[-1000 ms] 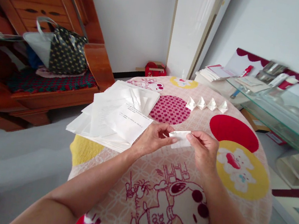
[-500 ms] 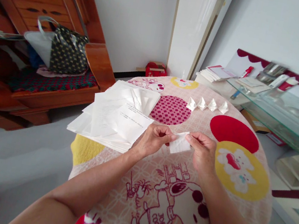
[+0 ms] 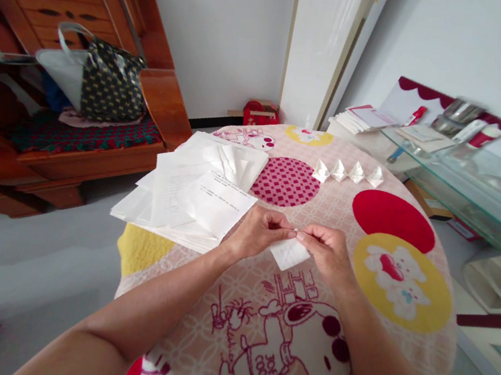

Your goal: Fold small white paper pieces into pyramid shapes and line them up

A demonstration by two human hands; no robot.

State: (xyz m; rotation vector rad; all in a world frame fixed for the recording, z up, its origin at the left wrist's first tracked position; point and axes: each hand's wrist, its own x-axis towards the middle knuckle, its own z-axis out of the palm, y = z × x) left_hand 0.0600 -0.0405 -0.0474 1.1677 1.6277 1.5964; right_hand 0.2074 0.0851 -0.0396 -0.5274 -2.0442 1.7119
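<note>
Between both hands is a small folded square of white paper (image 3: pixel 289 255), held just above the patterned tablecloth (image 3: pixel 192 306). My left hand (image 3: pixel 260 231) pinches its upper edge from the left, fingers closed. From the other side my right hand (image 3: pixel 327 248) pinches the same edge, and the fingertips of both hands nearly meet. The paper's top part is hidden behind the fingers. Left of my left hand lies a stack of white paper sheets (image 3: pixel 166 199), some printed. Several small folded paper shapes (image 3: pixel 338 171) stand in a row farther back.
A glass shelf (image 3: pixel 485 188) with bowls and papers stands to the right of the round table. At the left is a wooden bench (image 3: pixel 83 153) carrying a dotted bag (image 3: pixel 112 81). A tall white cabinet-like unit (image 3: pixel 318 52) stands behind the table.
My hands have come closer together at the paper's top edge. The paper has turned so that a corner points down toward me. The view has shifted slightly.
</note>
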